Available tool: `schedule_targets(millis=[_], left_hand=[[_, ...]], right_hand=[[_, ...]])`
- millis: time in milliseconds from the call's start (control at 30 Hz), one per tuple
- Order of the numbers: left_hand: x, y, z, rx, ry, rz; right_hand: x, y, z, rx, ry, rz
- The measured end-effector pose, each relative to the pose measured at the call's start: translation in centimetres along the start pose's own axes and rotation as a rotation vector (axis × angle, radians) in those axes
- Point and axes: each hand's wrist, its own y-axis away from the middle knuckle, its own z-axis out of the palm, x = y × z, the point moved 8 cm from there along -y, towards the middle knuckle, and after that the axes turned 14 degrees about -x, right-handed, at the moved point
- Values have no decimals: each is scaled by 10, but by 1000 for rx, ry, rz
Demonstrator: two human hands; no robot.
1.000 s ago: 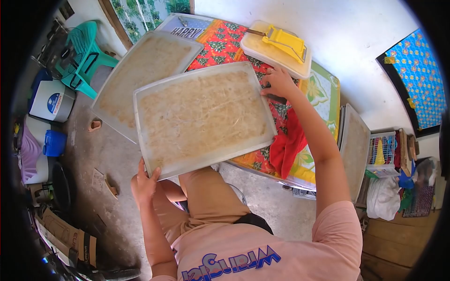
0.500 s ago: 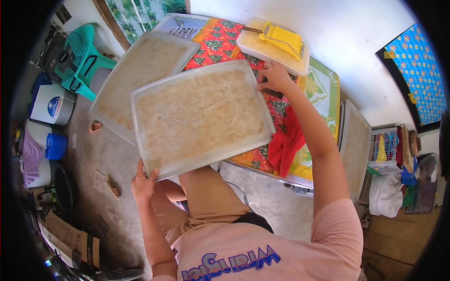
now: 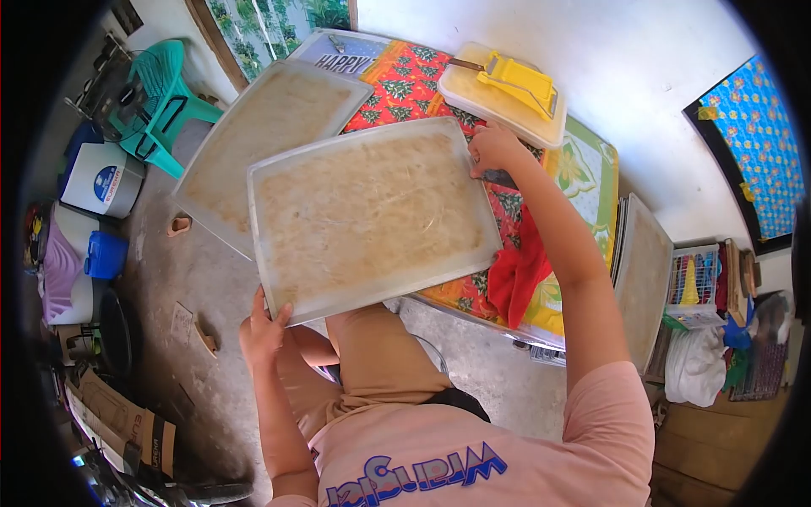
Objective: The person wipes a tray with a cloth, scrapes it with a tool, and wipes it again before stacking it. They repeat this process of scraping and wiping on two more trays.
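A large rectangular tray (image 3: 372,215) with a pale rim and a brownish, streaked surface lies tilted over the table edge and above my lap. My left hand (image 3: 266,331) grips its near left corner, thumb on top. At the tray's right edge, my right hand (image 3: 494,150) is bent with curled fingers; a dark object (image 3: 500,178) shows under it, too hidden to name. A second similar tray (image 3: 270,127) lies behind and to the left, partly covered. Beyond my right hand sits a white tub (image 3: 473,84) with a yellow tool (image 3: 517,83) on top.
A red cloth (image 3: 517,275) lies on the patterned table cover (image 3: 583,177), right of the tray. More trays (image 3: 644,270) stand stacked at the right, near a wire basket (image 3: 693,283). A green chair (image 3: 165,110), a cooler (image 3: 101,182) and cardboard (image 3: 118,414) are at the left.
The whole view has shifted slightly. My right hand's fingers have curled in more closely at the tray's right edge. My left hand keeps its hold on the corner.
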Motion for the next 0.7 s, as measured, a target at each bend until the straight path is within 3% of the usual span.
schedule_targets(millis=[233,333,433,533,633,700], left_hand=[[-7,-8,1,-34,-10,-40],[2,-5,4,-96,65,-50],[-3,-16,11,-121,242,113],[-16,-25,12,-84,186,169],[-14,-21,11,-71,189,140],[-9,-17,10,-51,183,148]], right_hand=[[-2,5,-1,-175,85,144],[-4,3,14,-305,126,99],[4,6,-1,-48,25,81],[10,10,0,-1,-54,95],[9,13,22,-270,45,105],[15,23,14,-197,15,135]])
